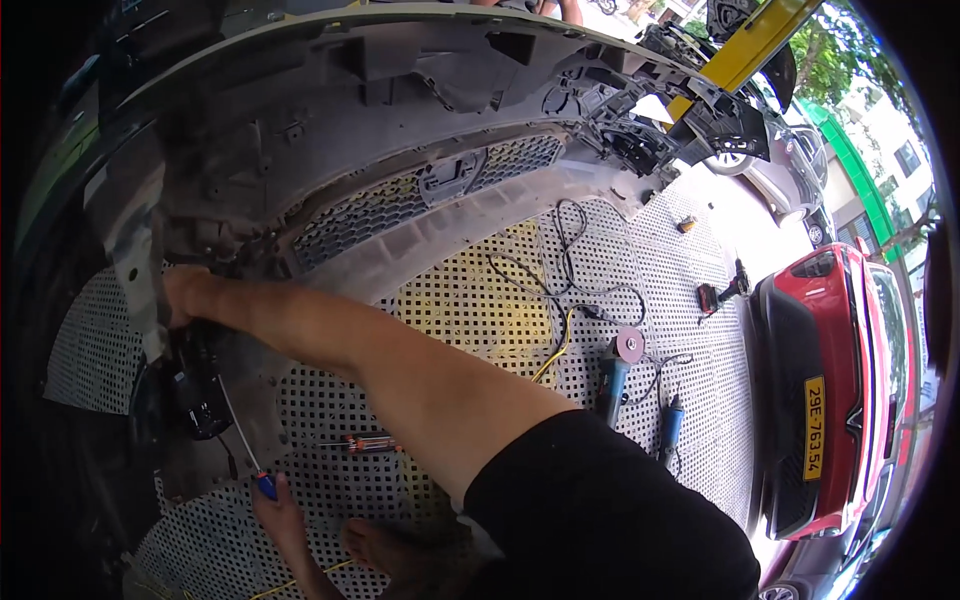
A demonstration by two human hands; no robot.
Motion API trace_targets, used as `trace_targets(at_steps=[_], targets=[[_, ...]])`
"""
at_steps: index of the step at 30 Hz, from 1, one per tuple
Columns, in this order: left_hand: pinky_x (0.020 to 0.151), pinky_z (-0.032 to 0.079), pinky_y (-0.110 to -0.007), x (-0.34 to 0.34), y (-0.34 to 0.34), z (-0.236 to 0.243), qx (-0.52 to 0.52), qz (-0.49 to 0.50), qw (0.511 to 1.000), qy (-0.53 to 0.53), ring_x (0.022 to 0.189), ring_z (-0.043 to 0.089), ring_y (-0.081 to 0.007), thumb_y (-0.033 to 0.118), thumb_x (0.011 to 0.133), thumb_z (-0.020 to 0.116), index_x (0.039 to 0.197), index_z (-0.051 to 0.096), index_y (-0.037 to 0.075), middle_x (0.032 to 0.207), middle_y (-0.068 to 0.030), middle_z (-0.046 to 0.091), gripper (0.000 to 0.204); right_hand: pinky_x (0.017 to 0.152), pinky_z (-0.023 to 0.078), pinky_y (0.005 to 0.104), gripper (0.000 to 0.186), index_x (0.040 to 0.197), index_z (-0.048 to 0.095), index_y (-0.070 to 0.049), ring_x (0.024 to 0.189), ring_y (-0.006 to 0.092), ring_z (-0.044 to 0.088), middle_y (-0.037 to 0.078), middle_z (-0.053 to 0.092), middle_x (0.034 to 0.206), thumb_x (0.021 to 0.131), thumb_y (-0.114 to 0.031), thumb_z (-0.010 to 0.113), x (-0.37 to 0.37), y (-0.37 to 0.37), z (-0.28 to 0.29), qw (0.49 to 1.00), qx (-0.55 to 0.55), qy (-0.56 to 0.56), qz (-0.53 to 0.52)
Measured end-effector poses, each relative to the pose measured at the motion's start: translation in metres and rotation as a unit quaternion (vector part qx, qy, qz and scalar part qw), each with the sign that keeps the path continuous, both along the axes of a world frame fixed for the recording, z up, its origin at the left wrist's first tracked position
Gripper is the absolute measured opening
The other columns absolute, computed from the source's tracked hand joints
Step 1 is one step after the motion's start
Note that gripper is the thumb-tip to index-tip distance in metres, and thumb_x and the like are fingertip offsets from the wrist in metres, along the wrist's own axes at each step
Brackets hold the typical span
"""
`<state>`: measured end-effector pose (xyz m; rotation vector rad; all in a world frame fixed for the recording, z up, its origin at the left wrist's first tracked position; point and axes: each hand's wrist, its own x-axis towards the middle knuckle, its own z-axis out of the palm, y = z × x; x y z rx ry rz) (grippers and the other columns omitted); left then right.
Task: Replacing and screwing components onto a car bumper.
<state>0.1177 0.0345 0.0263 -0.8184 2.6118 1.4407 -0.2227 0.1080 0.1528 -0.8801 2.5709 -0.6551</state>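
A: Your black sleeve (600,510) fills the near edge at five o'clock, and that right arm runs up to nine o'clock, where the right hand (185,292) goes behind the bumper (400,110).

B: Are its fingers closed on something?

A: I cannot tell; they are buried behind the panel edge. Your left hand (278,510), at seven o'clock, has its fingers wrapped round the blue handle of a screwdriver (240,440), whose shaft points up toward the black bracket (200,400).

B: How should you work it?

A: I'd keep the shaft in line with the fastener, press squarely, and steady the panel with the hidden hand so the tip doesn't slip.

B: What else is unclear?

A: The tip and the fastener itself are lost in shadow. A second screwdriver (362,442) lies on the perforated floor (650,260) near your bare foot (390,550); a grinder (618,372) rests at three o'clock.
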Motion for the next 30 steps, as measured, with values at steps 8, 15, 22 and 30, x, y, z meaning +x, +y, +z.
trace_targets(at_steps=[8, 15, 22, 30], targets=[[0.042, 0.037, -0.023, 0.015, -0.026, 0.007, 0.669, 0.126, 0.733, 0.004, 0.058, 0.045, -0.0096, 0.042, 0.103, 0.054, 0.142, 0.048, 0.008, 0.084, -0.0017, 0.05, 0.052, 0.107, 0.047, 0.0404, 0.047, 0.128, 0.069, -0.012, 0.128, 0.0267, 0.06, 0.014, 0.064, 0.135, 0.094, -0.034, 0.047, -0.006, 0.003, -0.009, 0.998, 0.028, 0.057, 0.028], [0.04, 0.028, -0.019, 0.013, -0.03, 0.003, 0.713, 0.037, 0.699, 0.038, 0.05, 0.034, -0.0045, 0.033, 0.106, 0.052, 0.143, 0.047, 0.012, 0.077, 0.001, 0.042, 0.043, 0.109, 0.044, 0.0454, 0.069, 0.122, 0.07, -0.005, 0.124, 0.037, 0.061, 0.019, 0.066, 0.129, 0.102, -0.058, 0.032, -0.013, -0.012, -0.013, 0.995, 0.059, 0.072, 0.039], [0.051, 0.04, -0.025, 0.004, 0.012, 0.02, 0.061, 0.004, 0.989, 0.136, 0.056, 0.051, -0.0083, 0.021, 0.102, 0.058, 0.127, 0.06, 0.006, 0.072, 0.0014, 0.056, 0.03, 0.104, 0.045, 0.046, 0.065, 0.119, 0.071, -0.008, 0.116, 0.0384, 0.063, 0.02, 0.068, 0.123, 0.103, -0.056, 0.03, -0.013, -0.015, -0.014, 0.991, 0.085, 0.095, 0.043], [0.042, 0.037, -0.023, 0.005, -0.023, 0.031, 0.574, 0.067, 0.815, -0.029, 0.052, 0.044, -0.0078, 0.032, 0.105, 0.055, 0.135, 0.053, 0.004, 0.078, -0.0013, 0.055, 0.041, 0.103, 0.046, 0.0469, 0.066, 0.118, 0.07, -0.007, 0.117, 0.039, 0.062, 0.02, 0.069, 0.121, 0.103, -0.056, 0.03, -0.014, -0.014, -0.013, 0.991, 0.087, 0.084, 0.052]])
